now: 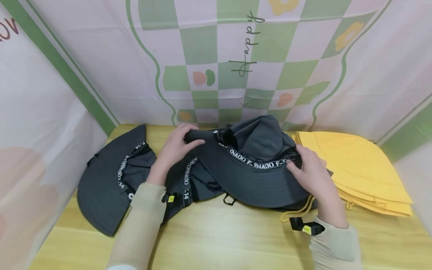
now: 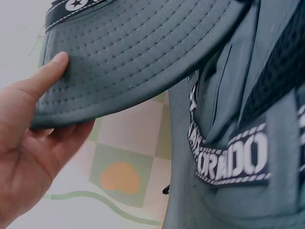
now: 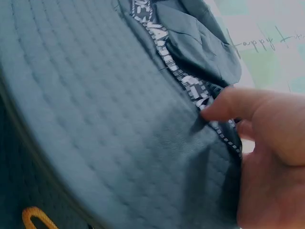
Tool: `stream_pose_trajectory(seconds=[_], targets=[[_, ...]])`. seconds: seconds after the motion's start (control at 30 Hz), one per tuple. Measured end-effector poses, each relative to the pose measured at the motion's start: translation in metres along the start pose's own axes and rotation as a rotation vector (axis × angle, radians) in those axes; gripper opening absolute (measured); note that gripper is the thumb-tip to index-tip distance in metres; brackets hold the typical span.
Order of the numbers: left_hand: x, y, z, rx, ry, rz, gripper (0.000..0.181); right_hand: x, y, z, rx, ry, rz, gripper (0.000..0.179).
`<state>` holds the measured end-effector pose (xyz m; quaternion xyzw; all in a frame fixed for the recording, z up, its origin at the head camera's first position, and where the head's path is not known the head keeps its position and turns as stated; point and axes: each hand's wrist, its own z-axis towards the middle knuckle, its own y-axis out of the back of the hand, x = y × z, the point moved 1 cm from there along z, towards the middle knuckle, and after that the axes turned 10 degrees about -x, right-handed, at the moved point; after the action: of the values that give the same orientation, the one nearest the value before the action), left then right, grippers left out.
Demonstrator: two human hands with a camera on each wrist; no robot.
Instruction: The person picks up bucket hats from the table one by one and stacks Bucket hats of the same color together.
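A dark grey bucket hat [image 1: 246, 183] is between my hands, its brim towards me and its black sweatband with white lettering showing. My left hand [image 1: 177, 144] pinches the brim's left end, thumb on top and fingers underneath, as the left wrist view shows. At the right end, my right hand [image 1: 312, 172] grips the hat by the sweatband and brim; in the right wrist view its thumb [image 3: 221, 107] lies against the lettered band. Under my left forearm lies a second dark hat [image 1: 202, 183], partly covered by the held one. Another dark hat [image 1: 101, 187] rests further left.
A stack of yellow hats [image 1: 357, 161] lies on the right of the wooden table [image 1: 226, 236]. A yellow cord [image 1: 297, 214] pokes out below the held hat, beside a black cord loop [image 1: 229, 200]. Behind the table hangs a green-checked cloth [image 1: 199, 45].
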<state>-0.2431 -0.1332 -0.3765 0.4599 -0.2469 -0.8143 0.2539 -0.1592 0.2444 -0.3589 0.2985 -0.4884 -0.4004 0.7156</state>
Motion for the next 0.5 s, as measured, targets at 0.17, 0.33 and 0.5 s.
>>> stream_pose_trajectory(seconds=[0.17,0.33,0.5], targets=[[-0.006,-0.002,-0.008,-0.023,0.044,-0.111,0.036,-0.005,0.002,-0.001,-0.037,0.024,-0.005,0.036],[-0.015,-0.004,-0.011,-0.004,0.077,-0.111,0.036,-0.008,0.002,-0.001,-0.061,0.025,-0.024,0.049],[-0.016,-0.005,-0.014,0.048,0.096,-0.088,0.037,-0.009,-0.001,-0.001,-0.074,0.021,-0.023,0.049]])
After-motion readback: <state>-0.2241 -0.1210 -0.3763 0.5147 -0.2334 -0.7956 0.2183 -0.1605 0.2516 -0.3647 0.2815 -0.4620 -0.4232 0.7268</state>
